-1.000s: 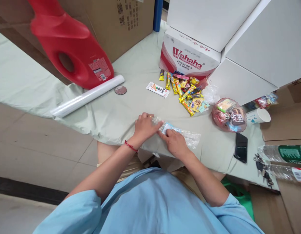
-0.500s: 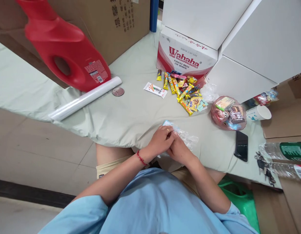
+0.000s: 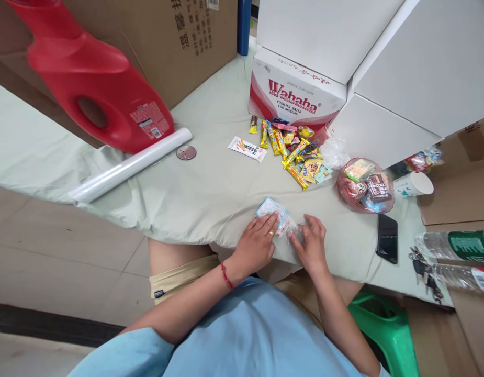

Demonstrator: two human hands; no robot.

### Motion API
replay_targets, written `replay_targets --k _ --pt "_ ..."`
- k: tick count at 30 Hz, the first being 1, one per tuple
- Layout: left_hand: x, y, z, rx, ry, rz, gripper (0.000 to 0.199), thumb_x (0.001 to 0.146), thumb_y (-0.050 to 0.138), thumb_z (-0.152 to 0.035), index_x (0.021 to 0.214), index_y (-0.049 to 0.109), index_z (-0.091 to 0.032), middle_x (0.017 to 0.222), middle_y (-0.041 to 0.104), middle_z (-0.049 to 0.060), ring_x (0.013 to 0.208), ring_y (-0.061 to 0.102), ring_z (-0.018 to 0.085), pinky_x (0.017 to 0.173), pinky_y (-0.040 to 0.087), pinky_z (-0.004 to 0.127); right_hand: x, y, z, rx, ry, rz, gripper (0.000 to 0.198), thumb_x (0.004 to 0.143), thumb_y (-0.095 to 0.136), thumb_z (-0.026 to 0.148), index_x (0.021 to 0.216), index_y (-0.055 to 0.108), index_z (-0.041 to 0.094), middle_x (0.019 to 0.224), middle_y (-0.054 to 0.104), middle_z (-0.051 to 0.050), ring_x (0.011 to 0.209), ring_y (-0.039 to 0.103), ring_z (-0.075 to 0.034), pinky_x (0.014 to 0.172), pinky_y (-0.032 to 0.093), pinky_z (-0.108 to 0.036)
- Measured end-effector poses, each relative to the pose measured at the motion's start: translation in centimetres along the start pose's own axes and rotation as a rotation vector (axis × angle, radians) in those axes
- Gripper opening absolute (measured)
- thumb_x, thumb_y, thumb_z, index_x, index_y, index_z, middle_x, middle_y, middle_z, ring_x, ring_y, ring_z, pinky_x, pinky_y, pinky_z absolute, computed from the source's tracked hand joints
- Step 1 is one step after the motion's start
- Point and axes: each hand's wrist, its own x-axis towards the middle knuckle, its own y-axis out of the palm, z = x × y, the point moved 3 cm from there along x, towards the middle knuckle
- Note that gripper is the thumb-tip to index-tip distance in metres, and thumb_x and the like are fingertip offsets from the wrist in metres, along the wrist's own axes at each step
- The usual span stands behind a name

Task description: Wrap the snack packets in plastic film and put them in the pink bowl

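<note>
A small blue-and-white packet (image 3: 270,206) lies near the table's front edge, with crumpled clear plastic film (image 3: 289,226) about its right side. My left hand (image 3: 255,238) rests flat on the packet's lower part, fingers stretched out and slightly spread, covering some of it. On the right, my right hand (image 3: 310,245) has its thumb and curved fingers around the loose end of the film. How firmly they grip it is hard to see.
Snack packs (image 3: 292,149) lie before a Wahaha box (image 3: 296,94). A bowl of snacks (image 3: 341,196), paper cup (image 3: 410,184), phone (image 3: 387,238), keys (image 3: 424,272) and bottles (image 3: 461,245) stand or lie rightward. Leftward are a film roll (image 3: 132,165), round disc (image 3: 186,152) and red jug (image 3: 120,104).
My hands were close together over the packet and have parted. The right one moved rightward with its fingers around the film, the left flattened onto the packet. More of the packet shows.
</note>
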Motion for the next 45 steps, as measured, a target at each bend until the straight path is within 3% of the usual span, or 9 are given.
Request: replay_targets --k 4,8,14,19,24,30,34,39,45 --pt "-0.1 0.2 0.1 0.044 0.017 -0.016 0.064 0.094 0.054 -0.021 0.157 0.051 -0.012 0.169 0.045 0.011 0.153 0.047 0.026 0.127 0.033 0.043 -0.4 -1.3 1.7 0.195 0.12 0.054 0.029 0.104 0.053 0.048 0.101 0.065 0.022 0.102 0.075 -0.01 0.093 0.069 -0.025 0.086 0.056 -0.039" --pt "-0.2 0.5 -0.1 0.064 0.024 -0.012 0.059 0.097 0.052 -0.022 0.156 0.053 -0.015 0.169 0.046 0.011 0.152 0.047 0.026 0.126 0.033 0.047 2.6 -2.5 3.6 0.224 0.236 0.062 0.03 0.1 0.058 0.053 0.096 0.062 0.023 0.064 0.063 0.004 0.057 0.057 -0.018 0.06 0.045 -0.028" --pt "-0.1 0.9 -0.6 0.071 0.033 0.01 0.04 0.102 0.047 -0.018 0.135 0.068 -0.011 0.145 0.068 0.018 0.147 0.051 0.032 0.125 0.033 0.059 9.5 1.9 10.1 -0.231 0.115 0.327 0.017 0.104 0.054 0.033 0.103 0.067 0.022 0.093 0.077 -0.008 0.084 0.072 -0.023 0.075 0.047 -0.029" --pt "-2.0 0.1 0.2 -0.073 -0.026 0.021 0.032 0.098 0.055 -0.018 0.125 0.071 -0.012 0.131 0.073 0.02 0.139 0.058 0.035 0.127 0.032 0.063 9.9 4.9 15.0 -0.428 0.005 0.546 0.041 0.109 0.048 0.055 0.123 0.065 0.02 0.116 0.072 -0.014 0.097 0.074 -0.026 0.081 0.052 -0.034" --pt "-6.9 -1.2 1.1 -0.173 0.024 -0.003 0.045 0.096 0.055 -0.016 0.14 0.062 -0.013 0.149 0.063 0.02 0.148 0.051 0.036 0.126 0.037 0.065 8.1 4.6 15.0 -0.448 -0.115 0.594 0.057 0.1 0.058 0.07 0.13 0.06 0.021 0.122 0.063 -0.014 0.105 0.071 -0.029 0.079 0.055 -0.035" --pt "-10.5 -2.9 2.8 -0.234 -0.011 -0.155 0.032 0.099 0.051 -0.011 0.123 0.071 -0.018 0.146 0.066 0.015 0.149 0.051 0.031 0.116 0.053 0.051 7.8 3.8 13.0 -0.421 -0.137 0.555 0.026 0.102 0.063 0.037 0.123 0.062 0.022 0.119 0.062 -0.01 0.1 0.068 -0.026 0.074 0.052 -0.031" --pt "-9.5 -5.1 3.3 -0.476 -0.151 -0.257 0.024 0.103 0.052 -0.018 0.116 0.073 -0.021 0.137 0.07 0.013 0.139 0.06 0.027 0.113 0.056 0.048 7.5 0.7 12.2 -0.198 -0.097 0.408 0.018 0.096 0.053 0.017 0.109 0.064 0.021 0.109 0.064 -0.008 0.089 0.066 -0.022 0.075 0.05 -0.031" --pt "-6.3 -5.8 3.4 -1.175 -0.541 -0.221 0.043 0.103 0.057 -0.055 0.131 0.064 -0.022 0.136 0.068 0.015 0.126 0.068 0.029 0.093 0.064 0.043 6.2 -3.9 9.8 0.529 0.006 0.252 0.004 0.092 0.055 0.025 0.089 0.058 0.024 0.086 0.063 -0.001 0.076 0.058 -0.018 0.068 0.047 -0.027" --pt "-3.2 -4.7 1.7 -1.643 -0.73 -0.064 0.063 0.077 0.086 -0.059 0.12 0.061 -0.02 0.113 0.076 0.008 0.098 0.073 0.022 0.084 0.06 0.035 3.1 -2.7 8.1 0.77 0.083 0.348 0.01 0.092 0.06 0.032 0.089 0.06 0.023 0.083 0.063 0.001 0.077 0.058 -0.016 0.073 0.049 -0.027"
